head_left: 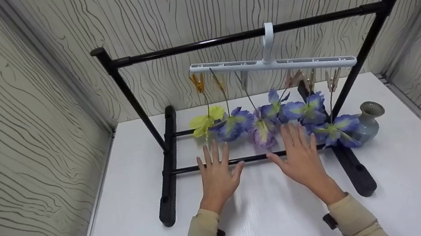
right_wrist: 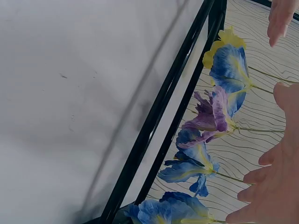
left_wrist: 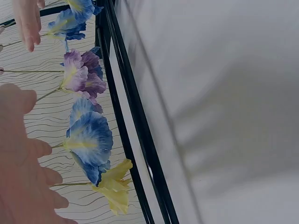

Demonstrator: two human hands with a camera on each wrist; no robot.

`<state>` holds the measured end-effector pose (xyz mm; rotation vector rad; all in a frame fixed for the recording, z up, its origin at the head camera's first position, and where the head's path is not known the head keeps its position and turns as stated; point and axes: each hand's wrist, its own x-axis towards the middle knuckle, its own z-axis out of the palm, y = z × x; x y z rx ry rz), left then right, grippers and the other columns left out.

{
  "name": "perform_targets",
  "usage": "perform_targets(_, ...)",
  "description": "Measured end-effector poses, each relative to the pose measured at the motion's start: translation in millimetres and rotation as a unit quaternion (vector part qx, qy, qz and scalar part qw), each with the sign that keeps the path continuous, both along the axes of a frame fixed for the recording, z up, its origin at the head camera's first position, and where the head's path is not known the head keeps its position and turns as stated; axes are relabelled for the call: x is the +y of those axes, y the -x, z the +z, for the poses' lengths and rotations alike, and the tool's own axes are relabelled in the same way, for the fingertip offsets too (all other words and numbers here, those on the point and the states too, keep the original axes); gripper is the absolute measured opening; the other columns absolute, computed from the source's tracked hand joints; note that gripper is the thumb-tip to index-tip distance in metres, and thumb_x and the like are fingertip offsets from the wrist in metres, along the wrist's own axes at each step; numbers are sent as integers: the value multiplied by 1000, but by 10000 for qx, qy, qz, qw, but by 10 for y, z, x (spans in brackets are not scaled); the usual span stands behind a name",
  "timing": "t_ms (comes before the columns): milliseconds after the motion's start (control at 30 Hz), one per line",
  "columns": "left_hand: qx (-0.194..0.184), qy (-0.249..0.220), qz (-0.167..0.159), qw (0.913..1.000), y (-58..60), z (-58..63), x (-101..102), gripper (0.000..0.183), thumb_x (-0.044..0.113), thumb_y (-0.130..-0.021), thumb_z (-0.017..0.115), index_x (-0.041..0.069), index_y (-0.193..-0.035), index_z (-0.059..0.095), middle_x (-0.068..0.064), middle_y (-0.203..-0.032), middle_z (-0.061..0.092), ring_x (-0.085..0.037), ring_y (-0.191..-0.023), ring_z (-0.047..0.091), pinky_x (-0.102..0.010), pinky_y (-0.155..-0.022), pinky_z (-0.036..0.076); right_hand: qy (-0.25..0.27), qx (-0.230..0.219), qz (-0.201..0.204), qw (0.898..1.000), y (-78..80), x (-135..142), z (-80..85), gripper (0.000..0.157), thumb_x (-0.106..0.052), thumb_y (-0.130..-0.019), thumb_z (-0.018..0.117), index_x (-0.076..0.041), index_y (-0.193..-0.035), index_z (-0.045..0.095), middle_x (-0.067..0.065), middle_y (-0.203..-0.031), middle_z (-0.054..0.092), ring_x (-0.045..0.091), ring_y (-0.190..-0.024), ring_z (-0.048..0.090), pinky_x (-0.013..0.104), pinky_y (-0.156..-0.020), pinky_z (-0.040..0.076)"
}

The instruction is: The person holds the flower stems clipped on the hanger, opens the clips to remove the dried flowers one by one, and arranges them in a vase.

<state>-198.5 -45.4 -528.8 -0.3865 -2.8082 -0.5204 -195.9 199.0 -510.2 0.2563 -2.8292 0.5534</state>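
My left hand (head_left: 219, 180) is held with fingers spread, back of the hand up, near the rack's lower front bar (head_left: 255, 158). To its right my right hand (head_left: 302, 158) is spread likewise, its fingertips overlapping the hanging flowers in the head view. Neither holds anything. A pale blue hanger (head_left: 236, 66) hooks over the top bar of a black rack (head_left: 200, 45). Clothespins (head_left: 198, 83) on it hold several artificial flowers head down: a yellow one (head_left: 203, 124) at the left, a pinkish-purple one (left_wrist: 77, 77) mid-row, and blue-violet ones (head_left: 233, 126) between and to the right.
A small grey-blue vase (head_left: 369, 128) stands at the right, partly behind the rightmost flower (head_left: 336, 130). The rack's black feet (head_left: 166, 200) rest on the white table (head_left: 133, 211). Wood-grain patterned walls (head_left: 56, 164) enclose the back and sides.
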Motion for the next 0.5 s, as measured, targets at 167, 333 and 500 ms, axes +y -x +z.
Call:
perform_targets(167,18,16,3,10000,36,40,17,70,54,-104,52,8,-156,45,-26,-162,33,-51,-150,25,-73,-113,25,-58,64,69,9999,53,-5,39,90,-48,-99,67,7,-159,27,32,-164,22,54,-150,18,76,-115,13)
perform_targets(333,-47,-26,-66,10000,79,104,42,71,55,-105,50,7,-157,44,-25,-165,29,-50,-151,24,-73,-114,22,-79,166,127,9998,125,-45,144,89,-48,-99,67,8,-158,29,32,-163,24,55,-149,20,75,-115,14)
perform_targets(500,-149,-47,-85,9998,139,197,54,71,54,-105,50,7,-158,43,-25,-165,28,-51,-150,25,-74,-114,22,-125,131,247,9995,248,-100,313,89,-47,-100,65,9,-158,27,34,-163,23,54,-150,18,74,-116,16)
